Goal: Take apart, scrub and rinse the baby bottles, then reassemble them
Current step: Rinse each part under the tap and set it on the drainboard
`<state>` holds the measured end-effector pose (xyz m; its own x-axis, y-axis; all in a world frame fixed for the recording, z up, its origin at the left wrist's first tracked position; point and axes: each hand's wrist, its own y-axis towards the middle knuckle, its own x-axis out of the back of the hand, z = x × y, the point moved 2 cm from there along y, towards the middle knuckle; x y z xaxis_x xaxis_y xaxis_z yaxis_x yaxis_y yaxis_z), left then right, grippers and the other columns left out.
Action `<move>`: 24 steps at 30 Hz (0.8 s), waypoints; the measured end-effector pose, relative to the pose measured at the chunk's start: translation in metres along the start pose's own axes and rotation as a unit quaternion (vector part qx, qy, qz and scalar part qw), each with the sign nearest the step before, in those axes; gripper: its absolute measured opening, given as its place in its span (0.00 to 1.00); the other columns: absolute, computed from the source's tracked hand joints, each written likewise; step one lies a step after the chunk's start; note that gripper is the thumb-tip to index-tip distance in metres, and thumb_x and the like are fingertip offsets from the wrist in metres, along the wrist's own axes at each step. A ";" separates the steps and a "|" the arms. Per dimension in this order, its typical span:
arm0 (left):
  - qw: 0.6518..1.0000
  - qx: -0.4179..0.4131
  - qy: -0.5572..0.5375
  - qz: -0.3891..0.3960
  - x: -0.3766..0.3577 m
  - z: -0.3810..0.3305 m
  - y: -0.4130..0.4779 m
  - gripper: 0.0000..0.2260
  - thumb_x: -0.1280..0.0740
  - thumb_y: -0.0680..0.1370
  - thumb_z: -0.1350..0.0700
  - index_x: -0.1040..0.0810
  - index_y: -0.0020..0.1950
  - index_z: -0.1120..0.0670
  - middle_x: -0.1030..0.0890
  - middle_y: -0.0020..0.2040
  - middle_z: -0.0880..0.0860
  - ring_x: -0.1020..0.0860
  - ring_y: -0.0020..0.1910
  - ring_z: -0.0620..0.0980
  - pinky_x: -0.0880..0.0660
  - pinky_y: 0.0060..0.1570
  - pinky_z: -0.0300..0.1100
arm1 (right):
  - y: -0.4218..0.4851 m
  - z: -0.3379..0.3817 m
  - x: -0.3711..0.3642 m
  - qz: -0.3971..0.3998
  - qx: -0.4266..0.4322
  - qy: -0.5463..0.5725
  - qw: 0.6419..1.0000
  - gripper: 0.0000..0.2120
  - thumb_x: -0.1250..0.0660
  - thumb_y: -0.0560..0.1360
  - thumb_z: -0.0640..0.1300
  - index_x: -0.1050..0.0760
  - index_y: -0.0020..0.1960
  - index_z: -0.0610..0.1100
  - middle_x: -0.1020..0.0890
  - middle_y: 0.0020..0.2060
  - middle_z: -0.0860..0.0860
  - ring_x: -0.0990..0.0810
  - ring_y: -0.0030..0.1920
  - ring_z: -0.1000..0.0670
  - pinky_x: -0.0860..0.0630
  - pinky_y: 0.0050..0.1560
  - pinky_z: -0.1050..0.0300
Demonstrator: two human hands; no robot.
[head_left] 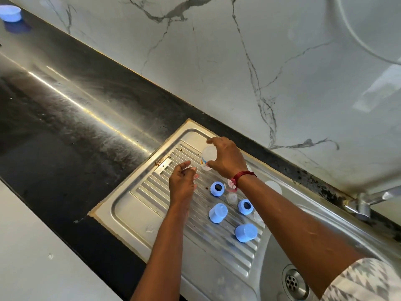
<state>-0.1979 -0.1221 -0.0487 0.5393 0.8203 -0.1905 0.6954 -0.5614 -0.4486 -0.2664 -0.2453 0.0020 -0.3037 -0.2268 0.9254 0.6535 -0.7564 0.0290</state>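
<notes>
Right hand grips bottle from above; it stands on end at far edge of drainboard. Left hand empty, loosely curled, just beside (rings lie nearer the body).

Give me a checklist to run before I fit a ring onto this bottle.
1. Bottle gripped: ok, right hand holds the clear bottle.
2. Left hand free: ok, holds nothing.
3. Rings at hand: ok, two blue rings on the drainboard.
4. Caps ready: ok, two blue caps beside them.
5. Nipple in a ring: not ok, clear nipple lies loose.
6. Bottle clean: cannot tell.
</notes>
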 end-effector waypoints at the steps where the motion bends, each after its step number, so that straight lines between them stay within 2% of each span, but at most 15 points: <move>1: 1.000 -0.006 0.005 0.005 -0.003 -0.001 -0.003 0.07 0.33 0.81 0.56 0.23 0.58 0.48 0.18 0.55 0.51 0.19 0.55 0.51 0.22 0.50 0.46 | -0.007 0.000 0.004 -0.016 0.007 0.016 1.000 0.27 0.24 0.71 0.46 0.26 0.68 0.45 0.22 0.64 0.45 0.23 0.62 0.45 0.24 0.63 0.51; 5: 0.998 -0.049 0.015 0.030 -0.016 -0.015 -0.022 0.06 0.33 0.81 0.56 0.23 0.57 0.47 0.18 0.58 0.53 0.18 0.56 0.52 0.20 0.55 0.47 | -0.039 -0.002 0.023 -0.096 0.018 0.082 0.992 0.19 0.26 0.74 0.46 0.22 0.62 0.42 0.18 0.57 0.45 0.20 0.56 0.47 0.23 0.59 0.53; 9: 0.989 -0.111 0.029 0.091 -0.036 -0.034 -0.055 0.08 0.33 0.81 0.56 0.23 0.59 0.48 0.18 0.59 0.53 0.17 0.55 0.51 0.20 0.57 0.47 | -0.082 -0.019 0.049 -0.193 -0.022 0.163 0.967 0.10 0.27 0.75 0.44 0.18 0.55 0.42 0.16 0.47 0.47 0.18 0.46 0.50 0.20 0.50 0.57; 12: 0.979 -0.129 0.028 0.154 -0.058 -0.037 -0.088 0.06 0.34 0.81 0.58 0.23 0.57 0.49 0.17 0.57 0.53 0.17 0.53 0.50 0.20 0.52 0.43 | -0.125 -0.044 0.065 -0.248 -0.068 0.199 0.946 0.07 0.28 0.74 0.41 0.17 0.52 0.44 0.16 0.43 0.52 0.19 0.41 0.55 0.23 0.46 0.66; 15: 0.966 -0.119 0.028 0.227 -0.084 -0.022 -0.122 0.07 0.34 0.81 0.60 0.22 0.56 0.51 0.17 0.53 0.54 0.17 0.52 0.52 0.22 0.52 0.45 | -0.177 -0.080 0.068 -0.294 -0.135 0.219 0.920 0.05 0.27 0.73 0.39 0.17 0.49 0.45 0.17 0.40 0.56 0.20 0.38 0.60 0.28 0.44 0.75; 18: 0.951 -0.093 0.035 0.292 -0.107 0.007 -0.158 0.07 0.30 0.76 0.59 0.21 0.52 0.50 0.17 0.48 0.52 0.18 0.46 0.50 0.23 0.45 0.42 | -0.229 -0.116 0.058 -0.284 -0.207 0.215 0.911 0.04 0.27 0.73 0.39 0.16 0.47 0.45 0.19 0.38 0.57 0.21 0.39 0.58 0.30 0.46 0.76; 20: 0.942 -0.058 0.052 0.327 -0.122 0.031 -0.180 0.08 0.31 0.75 0.58 0.22 0.53 0.53 0.18 0.47 0.54 0.20 0.44 0.49 0.25 0.40 0.37 | -0.263 -0.140 0.050 -0.259 -0.245 0.199 0.913 0.02 0.27 0.73 0.39 0.17 0.45 0.45 0.19 0.37 0.56 0.21 0.38 0.56 0.32 0.42 0.77; 24: 0.926 0.003 0.121 0.359 -0.139 0.082 -0.211 0.08 0.30 0.75 0.55 0.21 0.53 0.50 0.18 0.48 0.53 0.21 0.45 0.48 0.27 0.40 0.39 | -0.315 -0.181 0.034 -0.220 -0.293 0.178 0.913 0.03 0.28 0.71 0.37 0.17 0.42 0.44 0.15 0.37 0.51 0.22 0.37 0.54 0.28 0.40 0.67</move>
<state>-0.4586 -0.1085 0.0010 0.9523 0.1874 -0.2408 0.1145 -0.9510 -0.2871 -0.6085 -0.1256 -0.0445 -0.7215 0.0717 0.6887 -0.0379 -0.9972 0.0642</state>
